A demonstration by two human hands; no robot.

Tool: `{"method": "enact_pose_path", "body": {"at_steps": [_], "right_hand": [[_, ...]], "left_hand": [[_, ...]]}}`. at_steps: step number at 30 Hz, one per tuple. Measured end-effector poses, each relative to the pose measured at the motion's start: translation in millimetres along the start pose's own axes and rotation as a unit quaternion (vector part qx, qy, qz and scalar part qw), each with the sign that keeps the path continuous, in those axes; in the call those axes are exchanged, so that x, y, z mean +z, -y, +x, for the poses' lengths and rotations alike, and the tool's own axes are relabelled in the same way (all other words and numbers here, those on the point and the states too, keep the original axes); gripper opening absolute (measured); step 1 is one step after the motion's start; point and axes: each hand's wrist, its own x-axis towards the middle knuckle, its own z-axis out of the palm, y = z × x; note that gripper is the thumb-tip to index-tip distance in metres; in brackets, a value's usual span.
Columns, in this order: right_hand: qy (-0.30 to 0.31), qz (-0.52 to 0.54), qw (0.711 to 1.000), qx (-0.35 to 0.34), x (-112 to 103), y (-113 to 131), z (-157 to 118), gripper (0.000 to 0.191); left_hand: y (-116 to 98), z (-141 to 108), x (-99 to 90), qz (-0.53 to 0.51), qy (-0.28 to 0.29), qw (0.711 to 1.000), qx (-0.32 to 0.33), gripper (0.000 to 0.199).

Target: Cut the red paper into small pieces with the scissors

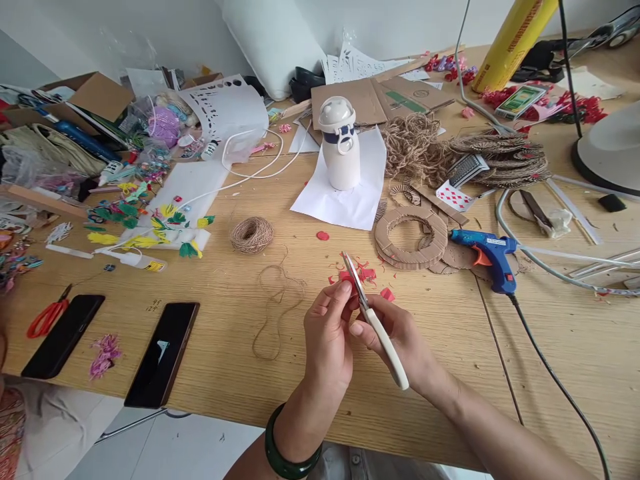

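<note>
My right hand [397, 333] grips a pair of scissors [384, 340] with white handles, their metal blades pointing up and away from me. Pinched between the thumb and fingers of my left hand [329, 333] is a small piece of red paper [347, 285], right beside the blades. Red paper scraps [369, 274] lie on the wood just beyond my hands. A little farther off is a round red disc [323, 235]. To the left, a loose strand of twine [270, 313] trails from a twine ball [251, 235].
A white bottle [342, 150] stands on white paper [309, 200]. To the right are cardboard rings [385, 250], a blue glue gun [493, 257] with its cord and a lamp base [613, 150]. Two phones [163, 353] and red-handled scissors [47, 319] lie left; another person sits there.
</note>
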Motion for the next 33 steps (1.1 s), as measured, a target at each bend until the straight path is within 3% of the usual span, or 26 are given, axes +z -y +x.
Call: {"method": "enact_pose_path", "body": {"at_steps": [33], "right_hand": [[0.012, -0.025, 1.000, -0.002, -3.1, -1.6, 2.1, 0.036]], "left_hand": [[2.8, 3.0, 0.4, -0.032, -0.005, 0.999, -0.007, 0.018]]}}
